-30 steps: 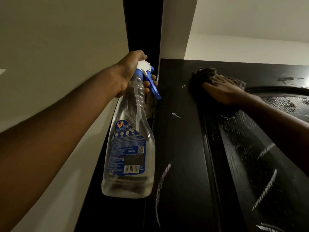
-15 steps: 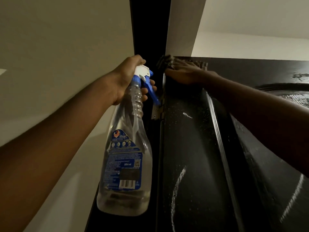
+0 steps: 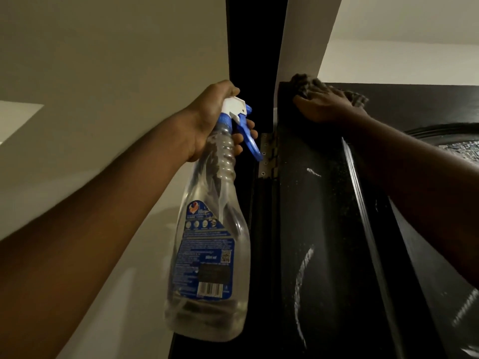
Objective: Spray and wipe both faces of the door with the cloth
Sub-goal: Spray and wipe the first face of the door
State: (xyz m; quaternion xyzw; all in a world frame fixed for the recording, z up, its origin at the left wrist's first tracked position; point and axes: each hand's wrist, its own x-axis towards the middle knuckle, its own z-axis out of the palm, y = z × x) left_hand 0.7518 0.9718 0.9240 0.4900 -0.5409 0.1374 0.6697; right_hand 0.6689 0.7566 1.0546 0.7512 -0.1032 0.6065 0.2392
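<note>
- Head-camera view looking up along a dark door (image 3: 324,229) that stands tall, its long axis running from the bottom of the frame to its top edge near the ceiling (image 3: 414,19)
- Right hand (image 3: 328,106) lies flat, fingers spread, pressing a dark cloth (image 3: 304,82) against the door's top corner on the hinge side; the cloth bunches out above and to the right of the fingers
- Left hand (image 3: 212,120) is closed around the neck of a clear spray bottle (image 3: 210,255), fingers curled beside the blue trigger (image 3: 248,137); whether the trigger is squeezed cannot be told
- The bottle hangs upright just left of the door's hinge edge, near a metal hinge (image 3: 268,156), with pale wall (image 3: 103,73) behind it
- White streaks and wet speckles show on the door face below the cloth, with more on the panel at right
- Judgement: wiping is under way at the very top, so the unwiped face lies below the right hand, and the likely next stroke runs downward along the door's length; the right hand is the one on the surface, the left beside it
</note>
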